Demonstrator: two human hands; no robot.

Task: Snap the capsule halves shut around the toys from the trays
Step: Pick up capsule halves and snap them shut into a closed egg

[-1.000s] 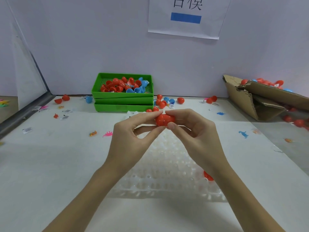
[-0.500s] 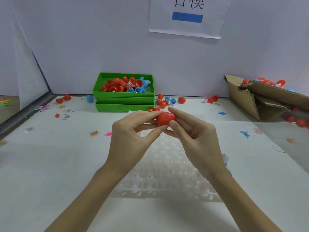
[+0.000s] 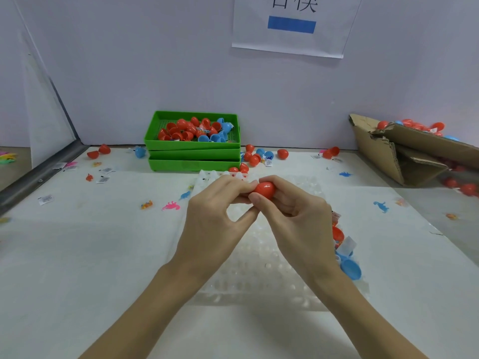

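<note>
Both hands meet above the middle of the table around one red capsule [image 3: 265, 189]. My left hand [image 3: 216, 216] pinches its left end between thumb and fingertips, and my right hand [image 3: 294, 216] curls round its right side. The capsule's seam is hidden by my fingers. Beneath my hands lies a clear plastic holder tray [image 3: 259, 270] with rows of cups. A stack of green trays [image 3: 193, 156] at the back holds several red and blue capsule halves [image 3: 193, 129]. A red half [image 3: 337, 233] and a blue half [image 3: 350, 269] lie by my right wrist.
A torn cardboard box [image 3: 404, 154] with more capsules lies at the right back. Loose red and blue capsules [image 3: 259, 156] sit beside the green trays. Small dinosaur toys, pink [image 3: 171, 206] and blue [image 3: 381, 206], and paper labels [image 3: 103, 174] are scattered over the white table.
My right hand has closed further round the red capsule, covering more of it. Both hands stay at the same spot above the clear tray.
</note>
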